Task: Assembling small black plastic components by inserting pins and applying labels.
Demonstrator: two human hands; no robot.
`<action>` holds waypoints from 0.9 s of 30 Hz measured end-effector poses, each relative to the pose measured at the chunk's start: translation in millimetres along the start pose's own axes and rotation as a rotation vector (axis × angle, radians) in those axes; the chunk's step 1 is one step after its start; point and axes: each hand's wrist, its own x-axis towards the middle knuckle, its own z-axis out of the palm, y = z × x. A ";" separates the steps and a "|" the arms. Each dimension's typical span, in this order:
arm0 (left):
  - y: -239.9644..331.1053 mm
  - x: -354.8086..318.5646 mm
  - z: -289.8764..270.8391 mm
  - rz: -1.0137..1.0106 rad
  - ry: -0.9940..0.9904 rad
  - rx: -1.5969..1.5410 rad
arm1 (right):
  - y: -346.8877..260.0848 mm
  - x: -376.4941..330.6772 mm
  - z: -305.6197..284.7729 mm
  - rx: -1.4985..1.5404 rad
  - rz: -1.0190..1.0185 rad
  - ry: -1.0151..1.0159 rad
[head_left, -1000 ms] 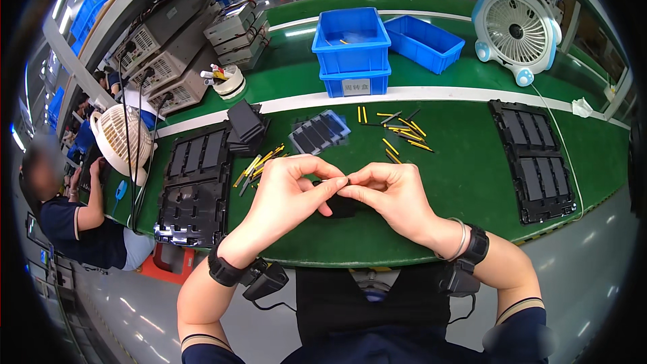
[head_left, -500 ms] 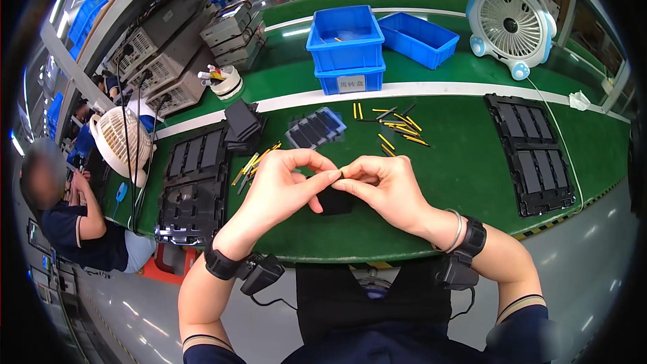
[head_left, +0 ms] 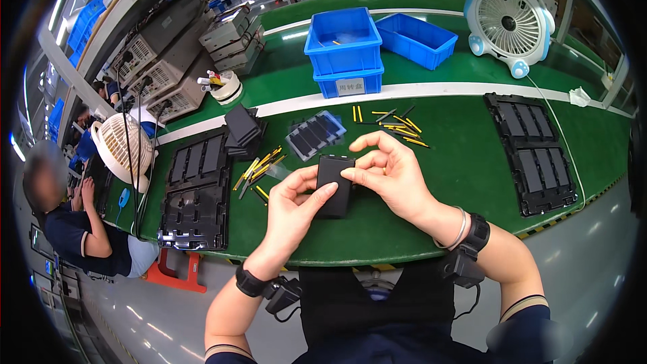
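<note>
Two blue bins (head_left: 344, 50), two fans (head_left: 509, 17), two black trays (head_left: 532, 155). We grip one flat black rectangular part (head_left: 335, 185) above the green bench (head_left: 458, 155): left hand (head_left: 293, 212) clasping its lower edge, right hand (head_left: 387, 172) pinching its top.

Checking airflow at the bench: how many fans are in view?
2: a white fan at the far right of the table, and another fan at its left end.

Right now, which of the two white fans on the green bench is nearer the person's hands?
The round white cage fan at the bench's left edge; the white fan with blue feet stands far back right, beyond the white line.
</note>
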 end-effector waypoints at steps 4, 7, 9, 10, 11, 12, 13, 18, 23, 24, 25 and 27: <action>-13.7 -3.6 3.5 0.063 -0.001 -0.093 | -5.6 7.4 -7.6 -0.168 0.015 -0.129; -18.1 -6.9 2.2 0.109 -0.029 -0.022 | -18.9 13.4 -14.6 -0.286 0.093 -0.159; -17.9 -8.5 2.9 0.145 -0.052 0.045 | -20.4 14.7 -18.8 -0.292 0.100 -0.206; -16.5 -8.3 3.5 0.163 -0.067 0.093 | -22.4 15.6 -20.6 -0.298 0.099 -0.260; -15.6 -8.0 4.1 0.182 -0.082 0.141 | -26.7 15.5 -21.3 -0.312 0.093 -0.271; -15.4 -8.0 4.6 0.180 -0.084 0.139 | -31.0 15.4 -22.2 -0.313 0.095 -0.268; -16.0 -9.6 4.4 0.191 -0.100 0.183 | -33.6 15.0 -22.8 -0.379 0.126 -0.299; -14.9 -11.8 4.4 0.269 -0.144 0.309 | -37.2 12.8 -22.2 -0.455 0.083 -0.313; -7.8 -15.4 1.1 0.217 -0.266 0.361 | -37.6 12.0 -27.4 -0.468 0.133 -0.455; -7.0 -15.8 0.7 0.164 -0.289 0.367 | -36.9 10.5 -25.5 -0.468 0.132 -0.453; -7.4 -15.6 0.8 0.165 -0.289 0.367 | -35.5 9.2 -21.8 -0.491 0.120 -0.423; -9.2 -14.7 1.6 0.186 -0.245 0.330 | -35.5 7.7 -16.8 -0.506 0.093 -0.361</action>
